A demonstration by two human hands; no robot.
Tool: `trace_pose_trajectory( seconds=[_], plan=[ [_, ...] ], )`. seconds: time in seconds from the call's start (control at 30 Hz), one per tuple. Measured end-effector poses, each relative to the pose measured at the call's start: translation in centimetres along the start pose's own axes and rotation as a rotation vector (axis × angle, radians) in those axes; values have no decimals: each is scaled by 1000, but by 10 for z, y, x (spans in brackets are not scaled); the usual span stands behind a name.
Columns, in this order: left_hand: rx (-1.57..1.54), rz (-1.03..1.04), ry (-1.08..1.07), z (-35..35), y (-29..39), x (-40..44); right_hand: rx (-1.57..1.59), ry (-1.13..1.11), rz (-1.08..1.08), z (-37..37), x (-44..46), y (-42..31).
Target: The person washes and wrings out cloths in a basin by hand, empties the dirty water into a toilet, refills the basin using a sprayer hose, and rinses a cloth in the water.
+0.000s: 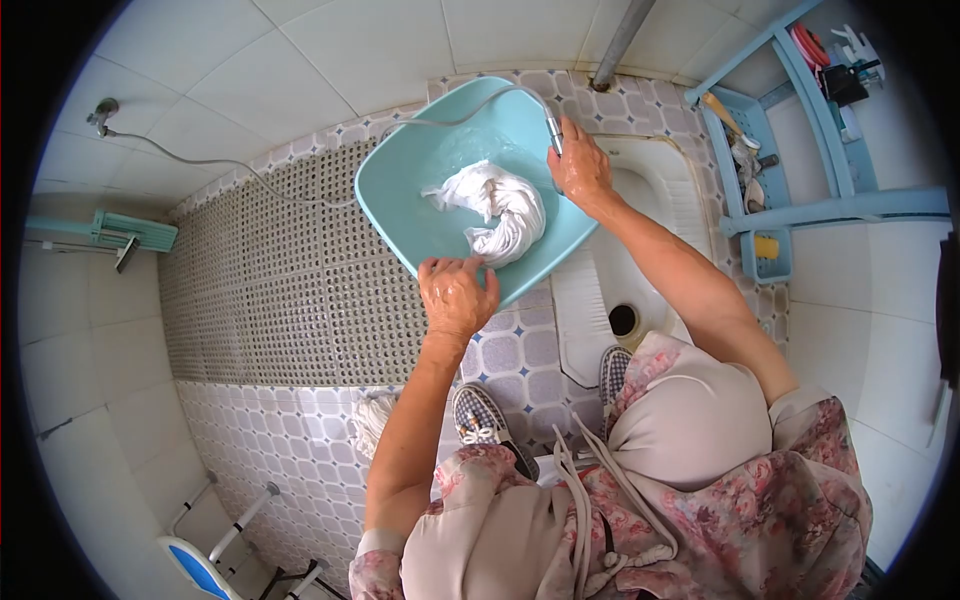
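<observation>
A light-blue plastic basin (400, 215) holds a twisted white cloth (510, 215) and some water. My left hand (458, 295) is closed over the basin's near rim, its fingertips reaching inside toward the cloth. At the right side of the basin, my right hand (583, 165) is wrapped around a shower head (554, 130); its front end is partly hidden by the hand. From its top, a grey hose (460, 122) arches over the basin. Both hands look wet.
The hose runs to a wall tap (103, 115) on the left. A squat toilet (660, 210) lies right of the basin, a perforated mat (280, 290) left. Blue shelves (840, 205) stand at the right wall, a mop head (372, 422) near my left foot, a blue-and-white seat (195, 570) lower left.
</observation>
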State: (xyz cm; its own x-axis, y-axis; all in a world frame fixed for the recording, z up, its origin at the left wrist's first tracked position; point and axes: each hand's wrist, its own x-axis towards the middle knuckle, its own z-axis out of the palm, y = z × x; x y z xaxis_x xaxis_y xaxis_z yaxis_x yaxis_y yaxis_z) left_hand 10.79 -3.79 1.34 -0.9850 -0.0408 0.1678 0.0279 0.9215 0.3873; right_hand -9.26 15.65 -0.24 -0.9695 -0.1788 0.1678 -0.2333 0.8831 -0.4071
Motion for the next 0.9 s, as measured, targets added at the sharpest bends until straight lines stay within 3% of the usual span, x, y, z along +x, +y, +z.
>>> trace_pose_trajectory(
  seconds=[0.9],
  plan=[
    [-34, 35, 75, 2, -1, 0, -24, -19, 19, 1, 1, 0]
  ],
)
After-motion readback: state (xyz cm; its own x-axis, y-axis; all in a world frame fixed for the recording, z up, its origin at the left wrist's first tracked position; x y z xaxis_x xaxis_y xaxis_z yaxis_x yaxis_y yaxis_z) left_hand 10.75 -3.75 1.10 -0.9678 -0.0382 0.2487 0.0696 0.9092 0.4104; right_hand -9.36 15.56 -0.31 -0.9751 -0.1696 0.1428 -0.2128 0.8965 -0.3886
